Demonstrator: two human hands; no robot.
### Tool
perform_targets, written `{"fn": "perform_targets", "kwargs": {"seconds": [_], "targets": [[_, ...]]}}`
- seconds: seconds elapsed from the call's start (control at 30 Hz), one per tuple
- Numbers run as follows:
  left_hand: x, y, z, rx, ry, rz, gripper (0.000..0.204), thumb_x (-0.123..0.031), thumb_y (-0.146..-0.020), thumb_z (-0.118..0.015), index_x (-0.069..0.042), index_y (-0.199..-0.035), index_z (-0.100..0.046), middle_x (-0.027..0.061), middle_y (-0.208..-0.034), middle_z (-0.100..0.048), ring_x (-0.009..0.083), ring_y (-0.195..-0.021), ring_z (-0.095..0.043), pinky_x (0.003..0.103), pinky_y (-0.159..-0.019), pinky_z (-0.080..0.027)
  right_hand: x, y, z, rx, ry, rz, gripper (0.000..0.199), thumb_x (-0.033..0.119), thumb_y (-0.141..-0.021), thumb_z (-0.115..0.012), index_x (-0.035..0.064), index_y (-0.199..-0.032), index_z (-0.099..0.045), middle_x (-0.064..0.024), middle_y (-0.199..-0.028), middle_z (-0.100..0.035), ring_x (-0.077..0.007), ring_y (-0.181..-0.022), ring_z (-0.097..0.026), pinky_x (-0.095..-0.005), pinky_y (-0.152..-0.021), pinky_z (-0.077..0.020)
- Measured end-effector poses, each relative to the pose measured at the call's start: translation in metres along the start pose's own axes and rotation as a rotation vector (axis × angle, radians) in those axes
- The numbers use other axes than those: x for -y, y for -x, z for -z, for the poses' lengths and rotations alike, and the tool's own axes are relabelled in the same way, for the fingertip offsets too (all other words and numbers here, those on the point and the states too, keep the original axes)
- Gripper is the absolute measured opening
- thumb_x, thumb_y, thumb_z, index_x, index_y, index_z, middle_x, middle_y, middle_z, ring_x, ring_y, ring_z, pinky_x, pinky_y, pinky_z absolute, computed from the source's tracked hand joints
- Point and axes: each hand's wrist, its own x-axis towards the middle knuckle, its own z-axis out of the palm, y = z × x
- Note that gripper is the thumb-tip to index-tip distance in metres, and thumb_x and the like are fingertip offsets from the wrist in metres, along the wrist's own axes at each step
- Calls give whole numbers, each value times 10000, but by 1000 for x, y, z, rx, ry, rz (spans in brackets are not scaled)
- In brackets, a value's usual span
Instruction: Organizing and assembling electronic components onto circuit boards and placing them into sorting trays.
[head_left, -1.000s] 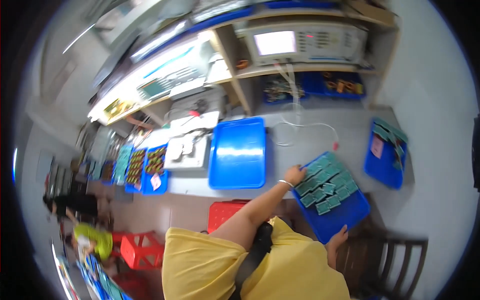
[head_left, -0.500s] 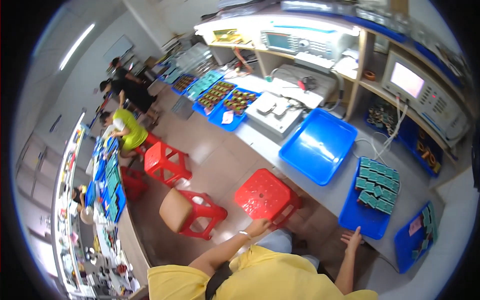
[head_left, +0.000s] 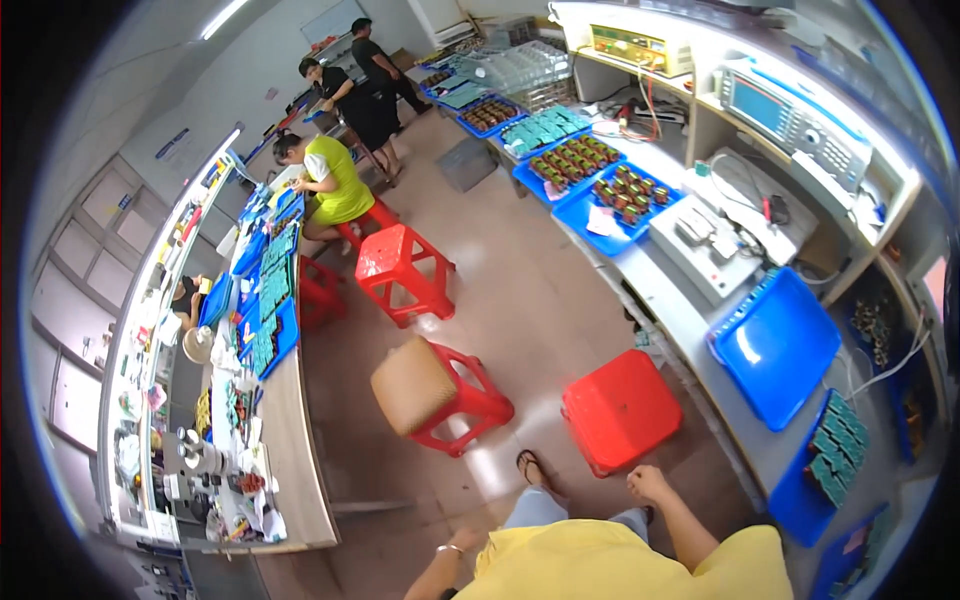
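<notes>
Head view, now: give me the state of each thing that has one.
Left hand, nothing visibly held
Right hand, nothing visibly held
Near red stool, unoccupied
Farther red stool, unoccupied
Tan-topped stool, unoccupied
Ceiling light, lit
Large blue tray, open side up
Blue tray beside it, partly filled with green boards

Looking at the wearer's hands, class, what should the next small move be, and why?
Probably ease the nearest red stool aside with the right hand. That hand shows close by it with nothing visible in its grip, and the stool stands ahead, between the workbench and the tan-topped stool, narrowing the way there.
</notes>
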Motion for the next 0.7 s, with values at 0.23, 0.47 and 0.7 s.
{"fn": "perform_targets", "kwargs": {"seconds": [0.23, 0.47, 0.7], "targets": [[12, 7, 132, -171, 362, -246, 239, -163, -828, -539, 13, -956, -640, 66, -832, -654, 148, -715, -598, 300, -649, -483, 152, -143, -21, -74, 274, 266, 190, 133, -813, -485, 30, -747, -630, -73, -615, -623, -124, -551, -601, -275, -501, -481], [-48, -34, 251, -196, 284, -97, 226, -168, -841, -521, 2, -922, -647, 47, -845, -652, 144, -727, -600, 302, -674, -492, 325, -241, 86, -499, 302, 558, 215, 191, -814, -507, 7, -775, -612, -123, -658, -613, -213, -622, -604, -342, -586, -470], [-134, -172, 411, 32, -296, -309, 226, -190, -841, -513, -21, -881, -657, 47, -823, -651, 146, -711, -599, 301, -669, -496, 411, -375, 305, -1046, 304, 386, 206, 148, -785, -517, 32, -889, -652, -158, -844, -645, -291, -774, -622, -370, -680, -483]]}}
